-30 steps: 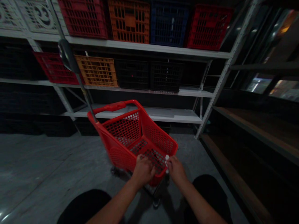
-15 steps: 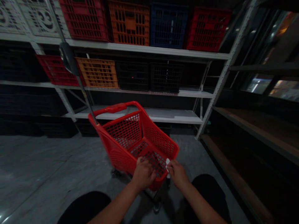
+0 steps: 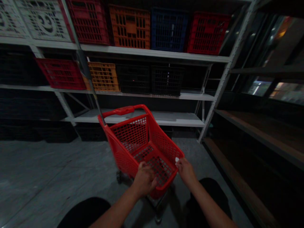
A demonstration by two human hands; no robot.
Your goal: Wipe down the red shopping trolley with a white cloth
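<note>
A red plastic shopping cart [image 3: 133, 139] with a mesh basket and a red handle stands on the grey floor in front of me. My left hand [image 3: 143, 180] is closed over the cart's near rim. My right hand [image 3: 185, 171] pinches a small white thing [image 3: 177, 160] against the cart's near right corner. My knees in dark trousers show at the bottom edge.
Metal shelving [image 3: 152, 53] behind the cart holds red, orange, blue and black crates [image 3: 129, 25]. A dark pole [image 3: 91, 85] slants up from the cart's left side. Wooden shelves [image 3: 261, 133] run along the right. Grey floor [image 3: 47, 171] spreads to the left.
The cart has swung a little to the right and away. My right hand has moved right along the rim to the corner. The left hand keeps its grip.
</note>
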